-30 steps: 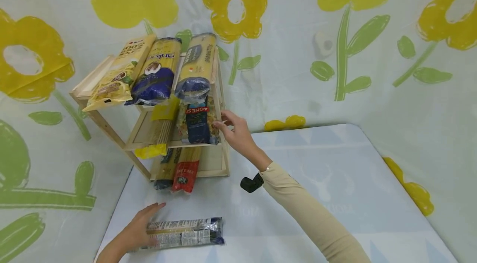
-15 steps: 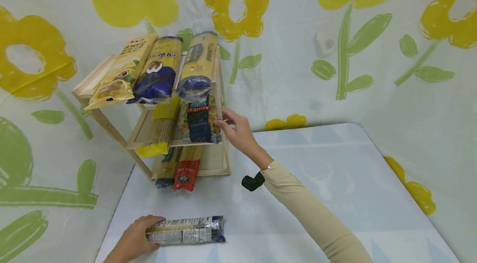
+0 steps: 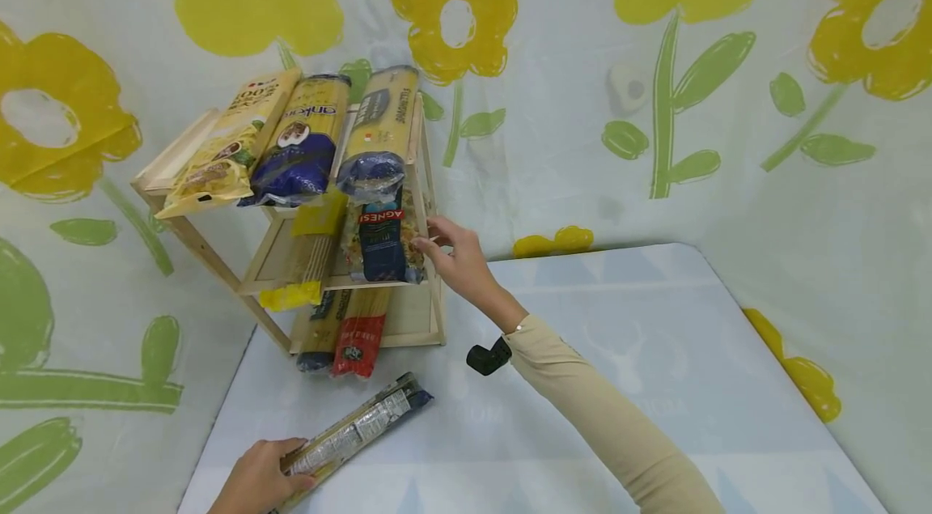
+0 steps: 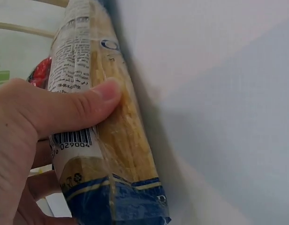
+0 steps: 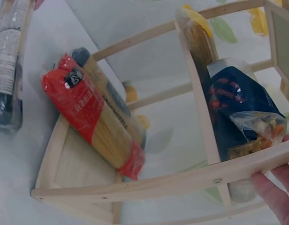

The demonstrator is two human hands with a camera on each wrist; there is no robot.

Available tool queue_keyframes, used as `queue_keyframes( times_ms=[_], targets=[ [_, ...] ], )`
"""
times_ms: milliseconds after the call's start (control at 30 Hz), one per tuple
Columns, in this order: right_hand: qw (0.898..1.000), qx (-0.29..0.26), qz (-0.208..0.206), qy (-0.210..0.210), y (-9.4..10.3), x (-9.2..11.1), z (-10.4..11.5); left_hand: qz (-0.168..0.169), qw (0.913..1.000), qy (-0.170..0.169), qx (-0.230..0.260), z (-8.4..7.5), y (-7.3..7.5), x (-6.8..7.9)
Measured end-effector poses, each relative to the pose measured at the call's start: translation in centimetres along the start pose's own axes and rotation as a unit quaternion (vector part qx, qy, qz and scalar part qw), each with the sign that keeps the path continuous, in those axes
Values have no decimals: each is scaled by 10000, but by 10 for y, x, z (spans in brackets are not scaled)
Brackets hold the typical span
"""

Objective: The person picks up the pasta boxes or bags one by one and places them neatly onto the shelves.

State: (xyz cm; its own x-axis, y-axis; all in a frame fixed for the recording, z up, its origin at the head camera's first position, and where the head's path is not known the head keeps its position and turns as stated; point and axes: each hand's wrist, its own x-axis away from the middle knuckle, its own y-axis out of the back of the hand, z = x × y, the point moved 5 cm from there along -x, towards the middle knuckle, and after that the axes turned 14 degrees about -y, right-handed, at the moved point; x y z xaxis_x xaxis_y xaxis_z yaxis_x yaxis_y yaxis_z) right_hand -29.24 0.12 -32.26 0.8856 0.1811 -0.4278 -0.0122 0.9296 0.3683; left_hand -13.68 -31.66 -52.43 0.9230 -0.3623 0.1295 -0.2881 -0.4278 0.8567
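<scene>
My left hand (image 3: 258,477) grips a clear pasta packet (image 3: 357,429) with white printed labels and blue ends, thumb across its face and fingers behind it. Up close in the left wrist view, long yellow strands show inside the packet (image 4: 121,131). The packet slants over the table in front of a wooden shelf rack (image 3: 437,312). At the rack's right front post, my right hand (image 3: 462,259) holds the wood between thumb and fingers, beside a dark-blue-labelled pasta bag (image 3: 383,243) on the middle shelf. In the right wrist view, right-hand fingers (image 5: 276,192) lie against the wooden bar.
Three pasta packets lie on top: a cream one (image 3: 226,146), a blue-and-yellow one (image 3: 302,138) and a spaghetti pack (image 3: 379,125). A yellow-ended noodle packet (image 3: 309,255) shares the middle shelf. Below are a red packet (image 3: 360,336) and another spaghetti pack (image 3: 320,336). The white table (image 3: 582,417) extends rightward.
My left hand has closed round the packet and turned it from lying sideways to a slant, far end raised toward the rack. The right hand stays at the post.
</scene>
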Motion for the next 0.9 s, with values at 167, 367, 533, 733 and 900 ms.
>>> queue_keyframes(
  times_ms=[167,367,533,733,900],
  targets=[
    [10000,-31,41,26,-1,-1,0,-108,9997,218,73,-9,-6,3],
    [10000,-26,68,-6,0,0,0,-439,9988,176,127,-28,-6,5],
    [10000,-22,62,36,2,0,-1,-518,9983,244,112,-41,-1,4],
    [9999,-81,106,-53,4,1,1,-717,9968,340,27,-54,7,3],
    [9996,-21,238,-141,3,0,3,-949,9935,605,-164,-64,12,1]
  ],
)
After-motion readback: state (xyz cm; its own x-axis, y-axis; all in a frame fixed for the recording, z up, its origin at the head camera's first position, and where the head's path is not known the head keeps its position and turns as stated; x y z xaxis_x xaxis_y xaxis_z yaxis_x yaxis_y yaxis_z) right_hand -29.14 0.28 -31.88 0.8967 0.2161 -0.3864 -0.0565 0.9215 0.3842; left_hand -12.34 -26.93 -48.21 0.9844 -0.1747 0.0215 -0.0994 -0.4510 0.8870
